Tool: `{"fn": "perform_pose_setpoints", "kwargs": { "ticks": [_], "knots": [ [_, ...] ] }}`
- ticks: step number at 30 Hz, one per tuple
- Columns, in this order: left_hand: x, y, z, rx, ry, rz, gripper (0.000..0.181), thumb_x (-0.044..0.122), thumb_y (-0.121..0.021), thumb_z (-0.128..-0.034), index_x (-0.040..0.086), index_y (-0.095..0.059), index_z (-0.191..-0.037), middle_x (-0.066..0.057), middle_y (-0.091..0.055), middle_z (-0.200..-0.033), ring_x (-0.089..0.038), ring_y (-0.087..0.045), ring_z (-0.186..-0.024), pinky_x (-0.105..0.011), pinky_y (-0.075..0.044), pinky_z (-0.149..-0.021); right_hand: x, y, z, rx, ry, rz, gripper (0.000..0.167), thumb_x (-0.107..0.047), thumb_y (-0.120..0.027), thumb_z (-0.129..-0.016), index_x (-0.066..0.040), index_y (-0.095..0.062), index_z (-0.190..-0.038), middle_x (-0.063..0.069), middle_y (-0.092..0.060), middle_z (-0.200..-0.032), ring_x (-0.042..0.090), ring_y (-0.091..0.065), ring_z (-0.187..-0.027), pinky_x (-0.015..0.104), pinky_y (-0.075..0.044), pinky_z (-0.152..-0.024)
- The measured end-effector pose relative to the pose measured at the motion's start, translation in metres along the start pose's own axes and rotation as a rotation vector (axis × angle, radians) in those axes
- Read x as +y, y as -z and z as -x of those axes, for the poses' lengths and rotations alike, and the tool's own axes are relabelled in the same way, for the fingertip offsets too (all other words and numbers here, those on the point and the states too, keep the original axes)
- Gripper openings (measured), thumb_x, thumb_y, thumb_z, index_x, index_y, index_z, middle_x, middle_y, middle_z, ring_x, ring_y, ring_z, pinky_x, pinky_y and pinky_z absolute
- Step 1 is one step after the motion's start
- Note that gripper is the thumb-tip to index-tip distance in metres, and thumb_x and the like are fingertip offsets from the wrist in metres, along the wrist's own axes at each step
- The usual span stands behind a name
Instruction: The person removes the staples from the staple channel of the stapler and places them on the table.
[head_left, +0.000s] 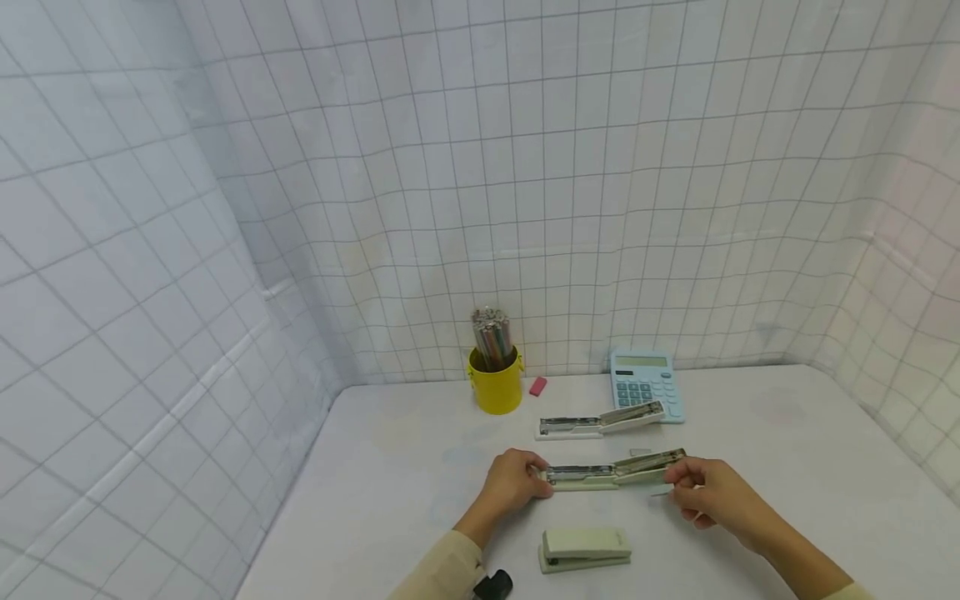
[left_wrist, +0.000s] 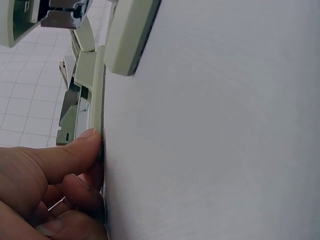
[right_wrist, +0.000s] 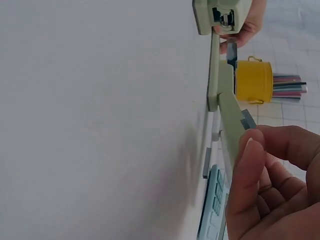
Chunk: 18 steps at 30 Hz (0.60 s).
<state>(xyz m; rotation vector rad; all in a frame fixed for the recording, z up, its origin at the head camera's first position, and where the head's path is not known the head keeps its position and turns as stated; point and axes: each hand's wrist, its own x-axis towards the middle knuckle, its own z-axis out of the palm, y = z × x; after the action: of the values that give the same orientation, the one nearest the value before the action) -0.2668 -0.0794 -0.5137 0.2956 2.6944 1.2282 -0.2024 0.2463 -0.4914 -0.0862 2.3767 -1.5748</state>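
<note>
left hand (head_left: 516,477): pinches the left end of the open green stapler (head_left: 596,480), thumb against its base (head_left: 592,487).
right hand (head_left: 705,496): pinches a staple strip (right_wrist: 248,120) between thumb and fingertip, beside the raised lid (head_left: 648,467); whether it touches the lid, i cannot tell.
open green stapler: lies on the table (head_left: 390,467) between the white stapler (head_left: 572,429) and the closed green stapler (head_left: 587,546), lid open to the right.
stapler handling: probably fairly heavy and stiff, lid free to swing; best held by the base end, clear of the metal rail (head_left: 579,472).
strip handling: likely light, slick, easily snapped; best taken by its sides near one end.
spare strip (head_left: 640,452): lies near the calculator (head_left: 652,392).
</note>
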Motion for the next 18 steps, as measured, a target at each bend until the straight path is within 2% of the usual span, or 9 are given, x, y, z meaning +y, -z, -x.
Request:
{"fn": "perform_pose_setpoints", "kwargs": {
  "ticks": [6, 10, 18],
  "knots": [
    [0.001, -0.001, 0.000, 0.001, 0.019, -0.006, 0.025, 0.012, -0.088, -0.0770, 0.008, -0.077, -0.098, 0.003, -0.058, -0.067, -0.011, -0.049, -0.060, -0.026, -0.040, -0.057, 0.013, -0.002, -0.001, -0.018, 0.041, 0.128, 0.022, -0.003, -0.067, -0.087, 0.003, -0.066, -0.108, 0.006, -0.062, -0.077, 0.016, -0.054, -0.058, 0.028, -0.046, -0.050],
    [-0.001, -0.001, 0.000, 0.003, 0.017, -0.004, 0.025, 0.012, -0.088, -0.0768, 0.008, -0.077, -0.098, 0.002, -0.059, -0.068, -0.012, -0.049, -0.061, -0.027, -0.040, -0.057, 0.016, -0.002, -0.001, -0.010, 0.042, 0.155, 0.019, -0.003, -0.069, -0.086, 0.002, -0.067, -0.105, 0.006, -0.063, -0.075, 0.016, -0.055, -0.057, 0.027, -0.046, -0.049],
    [-0.001, -0.002, 0.000, 0.003, 0.019, 0.012, 0.025, 0.012, -0.088, -0.0763, 0.008, -0.077, -0.099, 0.002, -0.058, -0.067, -0.012, -0.049, -0.060, -0.027, -0.039, -0.056, 0.017, -0.003, -0.001, 0.028, 0.074, 0.322, 0.014, -0.002, -0.068, -0.084, -0.004, -0.068, -0.098, 0.002, -0.055, -0.065, 0.014, -0.048, -0.047, 0.027, -0.041, -0.047]
  ]
}}
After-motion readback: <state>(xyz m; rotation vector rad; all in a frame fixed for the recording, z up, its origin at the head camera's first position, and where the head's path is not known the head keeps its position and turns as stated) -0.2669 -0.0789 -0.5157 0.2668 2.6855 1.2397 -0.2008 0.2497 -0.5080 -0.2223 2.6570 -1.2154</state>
